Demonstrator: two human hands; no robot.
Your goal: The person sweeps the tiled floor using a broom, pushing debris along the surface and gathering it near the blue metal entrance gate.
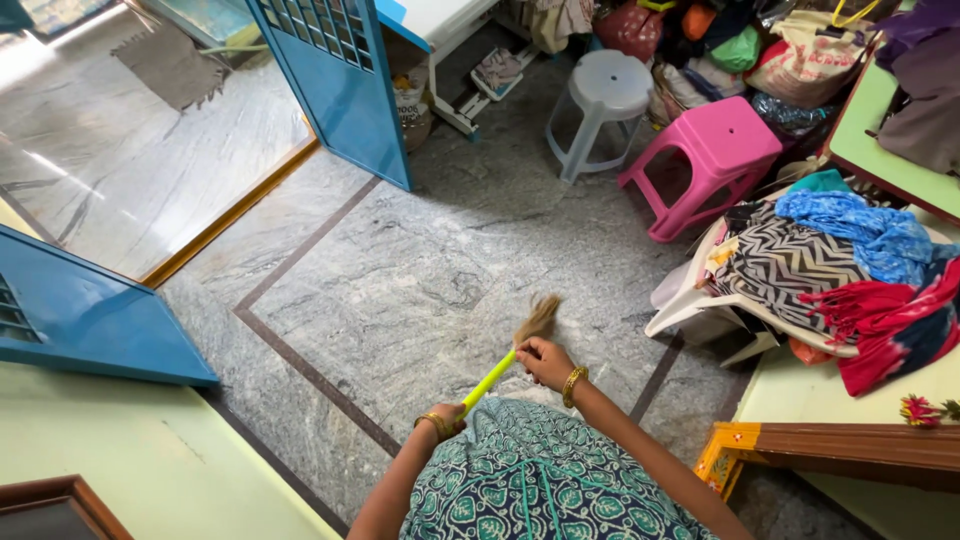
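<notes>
Grey veined stone floor (420, 270), inlaid with a dark brown border line, fills the middle of the room. Far left: a blue door leaf (80, 320) stands open above a pale green wall; beyond the threshold lies a brighter, glossy floor with a brown mat (170, 65). A second blue grilled door (340, 80) is swung inward at upper centre-left. Lower centre: left hand (448, 415), fingers wrapped closed round the lower end of the yellow-green handle of a broom (515, 345); a gold bangle sits on the wrist. Right hand (545, 362) just above it, fingers closed on the handle near the brush head. The broom's brown bristles are blurred, low over the floor ahead of the person; contact with the floor cannot be told. Upper centre-right: a grey plastic stool (600, 100), then a pink plastic stool (710, 160) beside it, both near piled bags. Right: a white plastic chair (700, 300) heaped with cloth (850, 270), patterned, blue and red, close to the sweeping area.
</notes>
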